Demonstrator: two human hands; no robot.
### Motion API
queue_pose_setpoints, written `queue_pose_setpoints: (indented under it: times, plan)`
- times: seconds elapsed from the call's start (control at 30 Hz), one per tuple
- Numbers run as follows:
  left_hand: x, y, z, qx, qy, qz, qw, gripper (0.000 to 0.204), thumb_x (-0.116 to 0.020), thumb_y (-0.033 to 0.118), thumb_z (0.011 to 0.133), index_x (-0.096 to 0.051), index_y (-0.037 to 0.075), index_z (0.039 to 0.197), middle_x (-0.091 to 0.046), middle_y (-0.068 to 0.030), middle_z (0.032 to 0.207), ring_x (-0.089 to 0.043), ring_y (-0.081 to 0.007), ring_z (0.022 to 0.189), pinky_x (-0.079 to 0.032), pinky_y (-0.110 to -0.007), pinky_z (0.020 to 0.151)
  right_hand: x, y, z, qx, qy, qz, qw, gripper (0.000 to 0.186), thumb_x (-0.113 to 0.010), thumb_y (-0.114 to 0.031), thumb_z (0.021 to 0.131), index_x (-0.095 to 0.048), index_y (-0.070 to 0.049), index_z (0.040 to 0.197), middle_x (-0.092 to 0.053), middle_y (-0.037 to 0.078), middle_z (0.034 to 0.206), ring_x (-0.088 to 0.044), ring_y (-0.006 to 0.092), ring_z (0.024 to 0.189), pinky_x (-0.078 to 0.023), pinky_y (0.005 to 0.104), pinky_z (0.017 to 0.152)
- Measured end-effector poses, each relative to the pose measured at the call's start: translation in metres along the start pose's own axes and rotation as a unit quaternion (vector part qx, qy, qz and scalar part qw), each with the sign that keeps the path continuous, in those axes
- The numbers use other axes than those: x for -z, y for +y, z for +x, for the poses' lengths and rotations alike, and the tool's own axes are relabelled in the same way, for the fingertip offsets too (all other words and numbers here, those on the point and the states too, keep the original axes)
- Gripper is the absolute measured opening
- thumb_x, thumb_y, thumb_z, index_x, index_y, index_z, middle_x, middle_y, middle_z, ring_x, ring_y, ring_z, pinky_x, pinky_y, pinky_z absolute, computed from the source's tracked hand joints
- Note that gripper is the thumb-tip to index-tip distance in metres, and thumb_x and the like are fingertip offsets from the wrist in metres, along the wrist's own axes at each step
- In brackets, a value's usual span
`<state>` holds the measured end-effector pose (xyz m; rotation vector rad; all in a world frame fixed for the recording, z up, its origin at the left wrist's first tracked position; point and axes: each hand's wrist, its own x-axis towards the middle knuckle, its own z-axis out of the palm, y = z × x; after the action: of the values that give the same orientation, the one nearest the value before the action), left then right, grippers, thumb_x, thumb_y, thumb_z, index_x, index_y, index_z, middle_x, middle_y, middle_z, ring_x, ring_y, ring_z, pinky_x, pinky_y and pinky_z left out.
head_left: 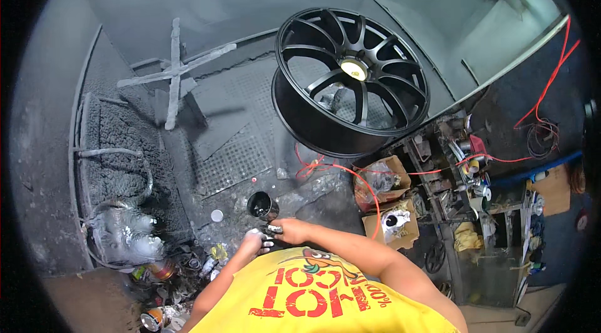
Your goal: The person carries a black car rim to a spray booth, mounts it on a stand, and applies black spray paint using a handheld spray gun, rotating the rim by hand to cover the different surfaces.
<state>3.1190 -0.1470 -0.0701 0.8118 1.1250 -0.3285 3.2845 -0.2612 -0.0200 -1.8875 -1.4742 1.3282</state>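
My hands are close together, low in the middle of the head view, just in front of the yellow shirt I wear. My left hand [253,242] has bent fingers, with a whitish patch at the fingertips; whether that is paint or a rag I cannot tell. My right hand [290,231] is closed around something small and dark, mostly hidden by the fingers. Right beyond both hands is an open dark cup [263,206] with black inside. A small round white lid-like disc [216,215] lies to the cup's left.
A large black multi-spoke wheel rim [300,114] stands ahead to the right, tilted face-up. A grey-coated cross-shaped stand [176,72] is at far left. A red hose [369,186] runs toward cluttered shelves [438,201]. Cardboard boxes [410,233] stand at right, foil-like wrapping [128,233] at left.
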Motion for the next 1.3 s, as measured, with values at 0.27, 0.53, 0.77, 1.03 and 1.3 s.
queue_pose_setpoints:
  times: [0.27, 0.53, 0.77, 1.03, 1.3]
  plan:
    - [-0.009, 0.024, 0.009, -0.045, -0.044, 0.032, 0.998, 0.016, -0.047, 0.01, 0.095, -0.061, 0.01, 0.103, -0.064, -0.0033, 0.084, -0.062, -0.0146, 0.069, -0.049, -0.033, 0.054, 0.012, 0.009, 0.001, -0.026, 0.036, 0.003, 0.999, 0.037, -0.068, -0.023, 0.091, -0.061, -0.004, 0.121, -0.067, 0.026, 0.112, -0.064, 0.0417, 0.107, -0.052, 0.0474, 0.09]
    - [0.0, -0.006, 0.023, -0.168, -0.045, 0.308, 0.936, 0.025, -0.062, 0.018, 0.091, -0.068, 0.005, 0.111, -0.071, -0.0132, 0.097, -0.069, -0.0211, 0.079, -0.056, -0.037, 0.069, 0.036, -0.034, 0.015, -0.072, -0.004, 0.152, 0.986, 0.027, -0.067, -0.022, 0.092, -0.062, -0.001, 0.109, -0.066, 0.019, 0.083, -0.064, 0.0294, 0.079, -0.049, 0.0409, 0.076]
    - [-0.017, 0.025, -0.064, -0.302, -0.208, 0.331, 0.87, 0.035, -0.07, 0.027, 0.087, -0.07, 0.0, 0.11, -0.071, -0.019, 0.109, -0.066, -0.0257, 0.105, -0.05, -0.041, 0.092, 0.06, -0.119, 0.0, 0.029, 0.121, 0.223, 0.967, 0.027, -0.069, -0.02, 0.093, -0.064, -0.003, 0.113, -0.063, 0.006, 0.073, -0.058, 0.0131, 0.065, -0.048, 0.0325, 0.062]
    - [-0.018, 0.068, -0.078, -0.284, -0.246, 0.436, 0.818, 0.025, -0.072, 0.022, 0.087, -0.072, 0.003, 0.103, -0.073, -0.0158, 0.098, -0.069, -0.0212, 0.091, -0.052, -0.038, 0.083, 0.081, -0.098, -0.021, 0.078, 0.189, 0.183, 0.962, 0.046, -0.069, -0.021, 0.093, -0.057, 0.0, 0.132, -0.068, 0.015, 0.111, -0.064, 0.0228, 0.1, -0.05, 0.0347, 0.088]
    - [-0.089, 0.105, -0.089, -0.567, 0.084, 0.335, 0.748, 0.081, -0.087, 0.023, 0.07, -0.047, 0.001, 0.137, -0.063, -0.0179, 0.124, -0.061, -0.0283, 0.116, -0.046, -0.039, 0.101, 0.031, 0.021, -0.059, 0.033, 0.306, 0.108, 0.945, 0.035, -0.064, -0.023, 0.092, -0.059, -0.006, 0.123, -0.067, 0.026, 0.097, -0.064, 0.0456, 0.093, -0.05, 0.0481, 0.081]
